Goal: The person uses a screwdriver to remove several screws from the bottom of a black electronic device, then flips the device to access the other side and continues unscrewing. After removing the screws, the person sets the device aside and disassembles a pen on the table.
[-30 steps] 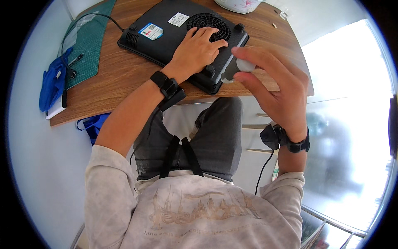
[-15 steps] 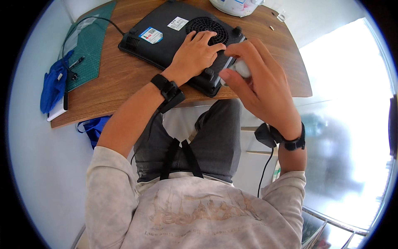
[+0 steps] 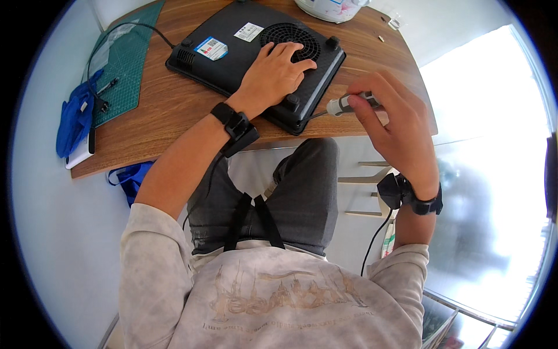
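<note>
1. Grey-and-white screwdriver point(image 3: 342, 106) now shows sidelong, its thin shaft exposed; half a second ago the right hand point(image 3: 402, 119) mostly covered it
2. That hand has moved rightward, off the edge of the upturned black induction cooker point(image 3: 238, 58), and its thumb and fingers pinch the handle in a narrow grip
3. The shaft slants left to the cooker's near corner; whether the tip touches there cannot be told
4. The left hand point(image 3: 272, 81) has kept its place, palm down and fingers spread on the cooker's underside, over part of the round fan grille point(image 3: 294, 36), grasping nothing
5. The cooker lies on the wooden table point(image 3: 372, 64), near corner at the front edge: dark casing, stubby feet point(image 3: 292, 103), a blue-and-white label point(image 3: 211, 49), a white label point(image 3: 249, 32), and a pale strip along its right side
</note>
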`<state>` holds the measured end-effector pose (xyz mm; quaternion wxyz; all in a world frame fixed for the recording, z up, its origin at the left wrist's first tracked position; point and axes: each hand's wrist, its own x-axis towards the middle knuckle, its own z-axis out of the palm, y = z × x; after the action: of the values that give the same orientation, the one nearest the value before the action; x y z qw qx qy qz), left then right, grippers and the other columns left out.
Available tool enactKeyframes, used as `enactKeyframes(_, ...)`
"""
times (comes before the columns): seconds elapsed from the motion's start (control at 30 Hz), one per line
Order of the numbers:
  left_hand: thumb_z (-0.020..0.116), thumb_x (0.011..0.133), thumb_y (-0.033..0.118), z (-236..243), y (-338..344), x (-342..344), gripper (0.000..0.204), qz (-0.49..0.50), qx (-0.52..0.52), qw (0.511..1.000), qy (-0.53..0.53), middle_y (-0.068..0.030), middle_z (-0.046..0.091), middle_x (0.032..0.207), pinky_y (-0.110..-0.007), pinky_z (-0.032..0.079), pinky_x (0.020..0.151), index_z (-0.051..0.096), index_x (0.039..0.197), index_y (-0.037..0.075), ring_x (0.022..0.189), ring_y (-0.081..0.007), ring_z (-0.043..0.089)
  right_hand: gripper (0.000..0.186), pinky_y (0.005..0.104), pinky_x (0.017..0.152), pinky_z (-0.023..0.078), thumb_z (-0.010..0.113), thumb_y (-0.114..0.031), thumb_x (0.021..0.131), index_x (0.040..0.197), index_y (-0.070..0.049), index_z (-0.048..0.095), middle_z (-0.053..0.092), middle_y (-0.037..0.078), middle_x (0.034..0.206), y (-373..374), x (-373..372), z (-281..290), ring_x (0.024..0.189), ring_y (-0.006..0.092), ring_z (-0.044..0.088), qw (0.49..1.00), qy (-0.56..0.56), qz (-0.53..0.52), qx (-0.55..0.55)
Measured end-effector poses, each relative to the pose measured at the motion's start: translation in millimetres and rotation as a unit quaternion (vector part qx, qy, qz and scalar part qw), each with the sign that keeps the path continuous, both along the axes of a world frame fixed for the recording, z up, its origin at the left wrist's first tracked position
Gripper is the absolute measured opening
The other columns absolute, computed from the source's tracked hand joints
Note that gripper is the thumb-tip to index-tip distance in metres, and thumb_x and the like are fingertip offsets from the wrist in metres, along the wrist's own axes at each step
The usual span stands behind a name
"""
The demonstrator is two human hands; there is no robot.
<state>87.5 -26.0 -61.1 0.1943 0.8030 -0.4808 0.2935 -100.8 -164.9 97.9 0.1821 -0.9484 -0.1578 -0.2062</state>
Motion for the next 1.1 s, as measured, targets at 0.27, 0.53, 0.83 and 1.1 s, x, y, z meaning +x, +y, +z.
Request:
enactKeyframes(0.27, 0.066, 0.094, 0.014, 4.8, 3.4, -2.7, 0.04, -0.006, 0.014, 1.0, 0.025, -0.012, 0.051, 0.144, -0.048, 0.038, 0.113, 0.062, 0.133, 0.022, 0.135, -0.031, 0.048, 0.025, 0.0377, 0.074, 0.056, 0.07, -0.003, 0.09, 0.113, -0.005, 0.062, 0.066, 0.011, 0.109, 12.6, 1.8, 8.1, 0.087, 0.0305, 0.068, 0.998, 0.013, 0.055, -0.026)
enactKeyframes(0.53, 0.066, 0.093, 0.015, 5.8, 3.7, -3.5, 0.037, -0.01, 0.01, 1.0, 0.028, -0.0122, 0.052, 0.142, -0.049, 0.036, 0.114, 0.065, 0.13, 0.016, 0.134, -0.0295, 0.049, 0.031, 0.035, 0.07, 0.056, 0.073, -0.004, 0.088, 0.117, -0.006, 0.063, 0.067, 0.014, 0.108, 12.9, 3.2, 11.7, 0.084, 0.0287, 0.068, 0.995, 0.03, 0.07, -0.068)
enactKeyframes(0.83, 0.063, 0.096, 0.02, 0.5, 2.1, 0.1, 0.029, -0.009, -0.028, 1.0, -0.007, -0.0113, 0.058, 0.134, -0.05, 0.039, 0.111, 0.07, 0.124, 0.022, 0.129, -0.0285, 0.054, 0.03, 0.0373, 0.054, 0.044, 0.075, -0.029, 0.09, 0.104, -0.009, 0.058, 0.059, 0.012, 0.069, 27.5, 20.0, 6.3, 0.06, 0.0295, 0.059, 0.986, -0.03, -0.007, -0.166)
enactKeyframes(1.1, 0.061, 0.097, 0.022, 5.2, 7.1, -1.6, 0.023, 0.006, -0.001, 0.999, -0.042, -0.0119, 0.059, 0.137, -0.05, 0.039, 0.112, 0.074, 0.114, 0.015, 0.129, -0.027, 0.054, 0.031, 0.0409, 0.062, 0.049, 0.067, -0.016, 0.094, 0.122, -0.008, 0.056, 0.064, 0.014, 0.091, 26.5, 26.5, 7.7, 0.069, 0.0329, 0.061, 0.992, -0.038, 0.098, -0.064)
